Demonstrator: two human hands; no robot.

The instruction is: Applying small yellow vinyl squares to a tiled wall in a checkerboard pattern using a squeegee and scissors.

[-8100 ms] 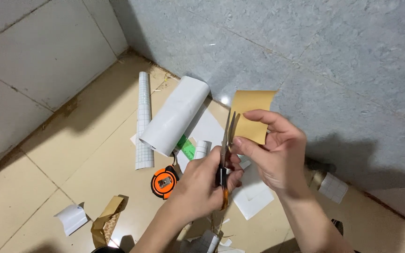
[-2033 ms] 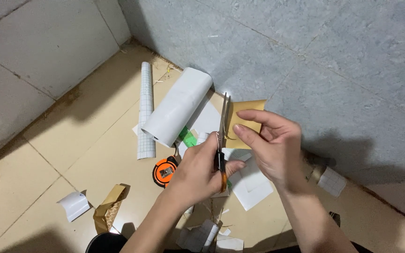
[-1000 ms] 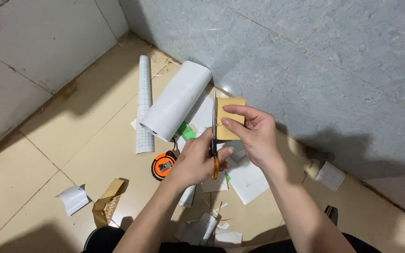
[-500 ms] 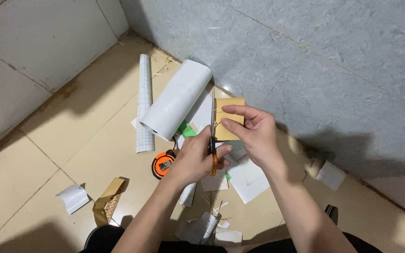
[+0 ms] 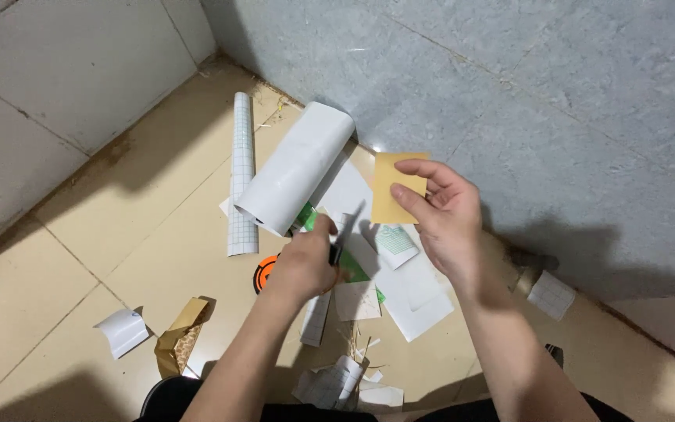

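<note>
Scissors (image 5: 347, 234) now blurred, off the yellow card (image 5: 397, 187) in right hand (image 5: 445, 215)'s grip; left hand (image 5: 306, 262) grips them

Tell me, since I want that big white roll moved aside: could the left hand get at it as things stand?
Probably not freely: the left hand is closed around the scissors. The big white roll lies just beyond it on the floor with nothing between them, so the way is open, but the hand is occupied.

Bare room corner, likely home: tiled floor (image 5: 119, 234), rough grey wall (image 5: 509, 78), paper rolls (image 5: 294, 168), scattered offcuts (image 5: 123, 332).
</note>
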